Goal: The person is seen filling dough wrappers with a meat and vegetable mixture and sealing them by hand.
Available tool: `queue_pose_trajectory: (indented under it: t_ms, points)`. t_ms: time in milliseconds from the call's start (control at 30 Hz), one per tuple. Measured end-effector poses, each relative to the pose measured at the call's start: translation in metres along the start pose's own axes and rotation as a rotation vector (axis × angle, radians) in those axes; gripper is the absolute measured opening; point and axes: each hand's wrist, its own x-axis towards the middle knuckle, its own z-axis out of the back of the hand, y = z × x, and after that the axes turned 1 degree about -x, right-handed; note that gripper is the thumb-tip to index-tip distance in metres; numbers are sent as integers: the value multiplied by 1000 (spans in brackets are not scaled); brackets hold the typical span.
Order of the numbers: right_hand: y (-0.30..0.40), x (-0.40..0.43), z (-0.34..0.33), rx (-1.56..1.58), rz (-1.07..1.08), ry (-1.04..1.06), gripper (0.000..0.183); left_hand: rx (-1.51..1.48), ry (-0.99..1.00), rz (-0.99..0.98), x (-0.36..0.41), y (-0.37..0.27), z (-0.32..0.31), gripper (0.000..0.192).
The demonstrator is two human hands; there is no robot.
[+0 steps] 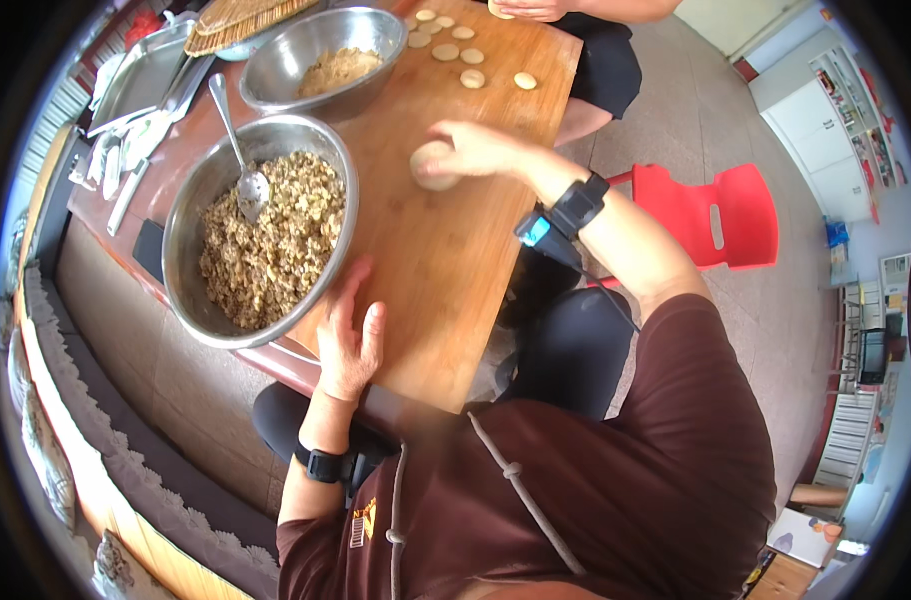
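My right hand (474, 148) has its fingers on a pale round of dough (430, 166), over the wooden board (433, 285). Both are blurred, so whether the dough rests on the wood is unclear. My left hand (350, 341) holds nothing, with thumb and fingers apart, beside the steel bowl (260, 339); contact with its rim cannot be told. That bowl holds a crumbly, chopped filling (275, 247). A metal spoon (254, 193) sits in the filling, its handle leaning over the far rim. Several small dough rounds (445, 52) lie at the board's far end.
Behind stands a second steel bowl (328, 105) with a light-brown crumbly mass (340, 70). Another person's hand (534, 9) touches dough at the far edge. Metal trays (144, 75) and a knife (127, 199) lie left. A red chair (714, 214) stands right.
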Motion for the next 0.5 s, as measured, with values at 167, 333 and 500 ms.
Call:
queue_pose_trajectory:
  t_ms: [167, 333, 500]
  points:
    - [12, -1, -2, -254, -12, 110, 74, -27, -22, -2, -9, 9, -1, 41]
    - [14, -8, -24, -325, 283, 48, 52, -57, -42, 18, -13, 12, 1, 40]
    - [5, -24, -8, 198, -87, -44, 42, -9, -5, -5, -6, 3, 0, 37]
